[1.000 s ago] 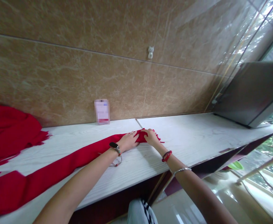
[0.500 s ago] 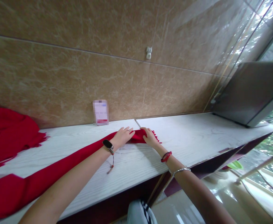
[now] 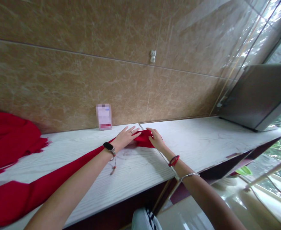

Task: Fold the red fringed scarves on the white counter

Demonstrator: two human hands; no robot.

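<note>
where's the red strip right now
In the head view, the red strip runs along the counter from lower left to centre, the left hand and right hand near its right end.

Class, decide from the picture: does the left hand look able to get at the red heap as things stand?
Probably yes: nothing upright stands between the left hand and the red heap, though the hand seems to rest on the red strip and would likely have to leave it.
</note>
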